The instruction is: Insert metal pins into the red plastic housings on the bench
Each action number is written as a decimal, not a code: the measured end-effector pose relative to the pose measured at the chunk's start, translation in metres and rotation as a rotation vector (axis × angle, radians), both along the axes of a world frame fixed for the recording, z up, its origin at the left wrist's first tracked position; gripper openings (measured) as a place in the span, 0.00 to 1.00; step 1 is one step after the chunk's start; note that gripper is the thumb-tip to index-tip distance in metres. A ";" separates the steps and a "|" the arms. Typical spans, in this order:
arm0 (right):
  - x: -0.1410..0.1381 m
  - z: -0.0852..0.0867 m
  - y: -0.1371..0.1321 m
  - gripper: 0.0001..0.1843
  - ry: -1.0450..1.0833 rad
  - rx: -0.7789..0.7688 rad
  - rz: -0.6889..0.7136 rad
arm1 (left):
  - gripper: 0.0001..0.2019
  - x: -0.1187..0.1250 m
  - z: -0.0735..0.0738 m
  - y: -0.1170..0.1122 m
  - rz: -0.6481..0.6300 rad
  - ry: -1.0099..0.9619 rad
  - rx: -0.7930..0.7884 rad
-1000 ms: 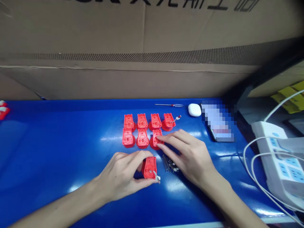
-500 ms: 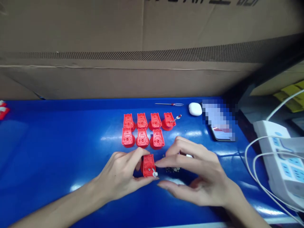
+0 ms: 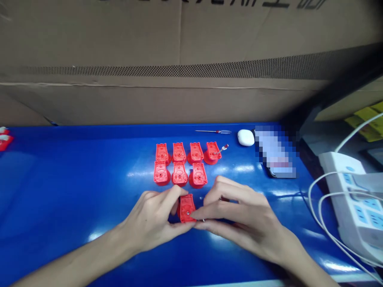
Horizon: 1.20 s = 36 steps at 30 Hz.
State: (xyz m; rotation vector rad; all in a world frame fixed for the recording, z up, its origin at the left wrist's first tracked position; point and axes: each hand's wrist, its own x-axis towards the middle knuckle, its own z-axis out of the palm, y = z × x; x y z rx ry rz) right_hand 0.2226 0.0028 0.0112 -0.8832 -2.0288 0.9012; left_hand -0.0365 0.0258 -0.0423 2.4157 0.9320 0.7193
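Observation:
My left hand (image 3: 154,221) is closed on a small red plastic part (image 3: 186,207), pinching it between thumb and fingers just above the blue table (image 3: 74,191). From the right, my right hand (image 3: 239,217) meets that part, thumb and forefinger pinched at its lower right corner, where a small metal piece shows. Whatever else those fingers hold is too small to name. Behind my hands, several like red parts (image 3: 179,163) stand in two rows. The pile of small metal pins lies hidden under my right hand.
At the back right lie a thin screwdriver (image 3: 214,131), a white earbud case (image 3: 245,137) and a phone (image 3: 273,155). A white power strip (image 3: 356,203) with cables sits at the right edge. A big cardboard box (image 3: 179,59) walls off the back.
My right hand has come off the rows of red parts, passed over the pins and closed in on the held part, pinching at its lower corner. My left hand has hardly moved.

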 end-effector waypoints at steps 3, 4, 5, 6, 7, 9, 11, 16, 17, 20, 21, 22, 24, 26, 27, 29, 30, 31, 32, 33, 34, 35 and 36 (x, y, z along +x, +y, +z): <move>-0.001 0.002 -0.001 0.13 0.062 -0.041 0.019 | 0.23 -0.001 -0.001 0.000 -0.003 0.011 -0.021; -0.001 0.002 -0.001 0.13 0.092 -0.056 0.020 | 0.23 0.000 -0.001 0.000 -0.002 0.011 -0.016; 0.000 0.003 -0.002 0.13 0.125 -0.070 0.013 | 0.23 0.000 -0.001 0.000 0.001 0.011 -0.009; 0.002 0.003 -0.002 0.13 0.156 -0.086 -0.004 | 0.22 0.000 0.000 0.000 0.004 0.010 -0.002; 0.004 0.003 -0.002 0.12 0.180 -0.103 -0.031 | 0.22 0.001 0.000 0.000 0.004 0.010 0.003; 0.009 0.005 -0.001 0.10 0.194 -0.141 -0.119 | 0.22 0.001 0.000 0.000 0.008 0.019 0.010; 0.015 0.007 0.003 0.07 0.160 -0.207 -0.213 | 0.24 0.001 -0.001 -0.001 0.018 0.028 0.022; 0.030 0.011 0.013 0.09 -0.002 -0.491 -0.324 | 0.24 0.000 -0.001 -0.001 0.020 0.045 0.029; 0.033 0.011 0.014 0.11 -0.049 -0.550 -0.321 | 0.24 0.000 -0.001 -0.001 0.020 0.047 0.029; 0.038 0.009 0.014 0.15 -0.154 -0.685 -0.262 | 0.25 0.001 -0.001 -0.001 0.019 0.042 0.024; 0.039 0.008 0.013 0.15 -0.172 -0.715 -0.239 | 0.25 0.001 -0.001 -0.001 0.018 0.039 0.025; 0.039 0.007 0.013 0.16 -0.188 -0.736 -0.222 | 0.25 0.001 -0.001 -0.001 0.017 0.038 0.026; 0.040 0.005 0.012 0.16 -0.216 -0.754 -0.203 | 0.25 0.001 -0.001 -0.001 0.017 0.043 0.031; 0.042 0.003 0.012 0.15 -0.244 -0.743 -0.191 | 0.25 0.000 -0.001 -0.001 0.019 0.051 0.029; 0.043 0.002 0.012 0.15 -0.260 -0.735 -0.183 | 0.25 0.000 -0.001 -0.001 0.019 0.055 0.027; 0.046 0.001 0.013 0.14 -0.284 -0.723 -0.157 | 0.25 0.000 0.000 -0.001 0.019 0.056 0.027; 0.047 0.001 0.013 0.14 -0.294 -0.718 -0.141 | 0.25 0.000 0.000 -0.001 0.019 0.054 0.029; 0.049 0.000 0.013 0.12 -0.302 -0.709 -0.126 | 0.25 0.000 0.000 -0.001 0.018 0.051 0.031; 0.050 0.000 0.013 0.11 -0.308 -0.697 -0.114 | 0.25 0.000 -0.001 -0.001 0.017 0.048 0.031; 0.050 -0.001 0.013 0.10 -0.312 -0.680 -0.108 | 0.25 0.000 -0.001 -0.001 0.017 0.047 0.031; 0.050 -0.001 0.013 0.09 -0.315 -0.665 -0.107 | 0.25 0.000 -0.001 -0.001 0.016 0.046 0.031; 0.050 -0.001 0.012 0.09 -0.317 -0.654 -0.107 | 0.26 0.000 -0.001 -0.001 0.016 0.045 0.031; 0.050 -0.001 0.012 0.08 -0.319 -0.649 -0.110 | 0.26 0.000 -0.002 -0.001 0.017 0.045 0.030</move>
